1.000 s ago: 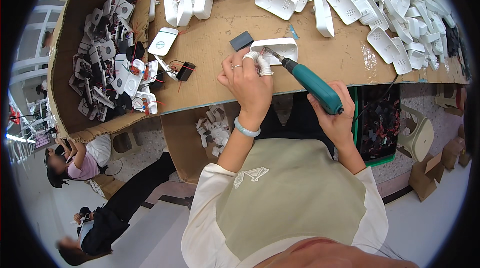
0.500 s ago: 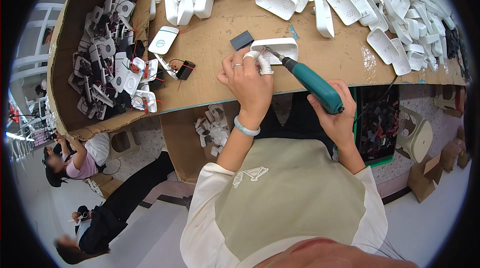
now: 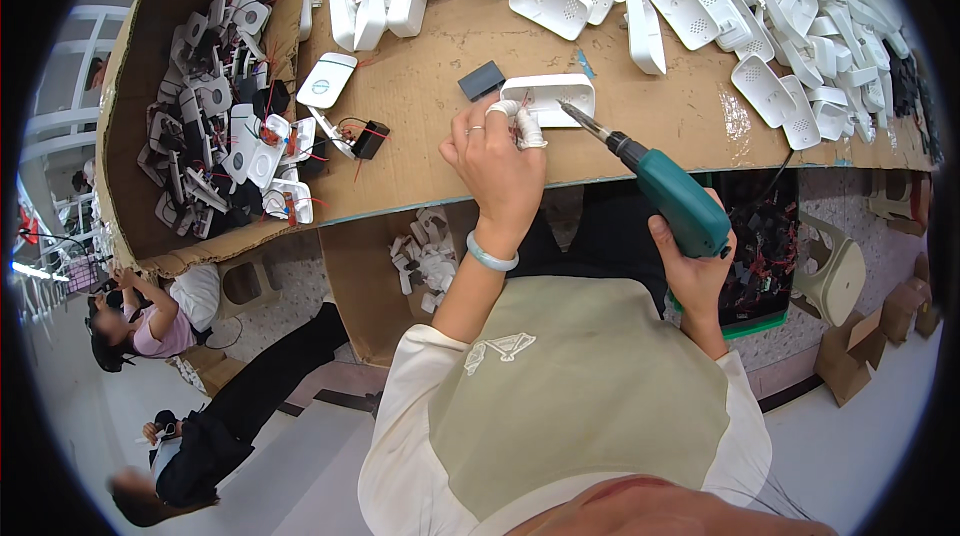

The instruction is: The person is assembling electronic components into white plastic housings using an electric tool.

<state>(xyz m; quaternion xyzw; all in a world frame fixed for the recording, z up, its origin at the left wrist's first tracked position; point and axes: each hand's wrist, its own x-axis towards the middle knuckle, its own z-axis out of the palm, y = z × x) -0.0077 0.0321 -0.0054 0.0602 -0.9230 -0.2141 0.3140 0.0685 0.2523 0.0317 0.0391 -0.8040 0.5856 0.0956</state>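
In my right hand (image 3: 698, 271) is a teal electric screwdriver (image 3: 680, 198), its thin metal tip pointing up and left. The tip is over the right part of a shallow white plastic housing (image 3: 574, 101) lying on the cardboard. I cannot tell whether it touches the housing. My left hand (image 3: 500, 176), with white wrappings on two fingers, pinches the housing's near left side; thin red wires show by the fingertips. A dark grey rectangular block (image 3: 482, 82) lies just beyond the left hand.
White housings (image 3: 690, 11) are heaped along the far side and right. At left a cardboard box (image 3: 140, 186) holds white parts with wires; a white cover (image 3: 326, 80) and a black block (image 3: 371, 140) lie beside it. Below right is a green-edged tray (image 3: 755, 328). Two people are at far left.
My right hand has drawn the screwdriver back to the right and toward me, taking its tip away from the left fingers. The left hand and housing have barely moved.
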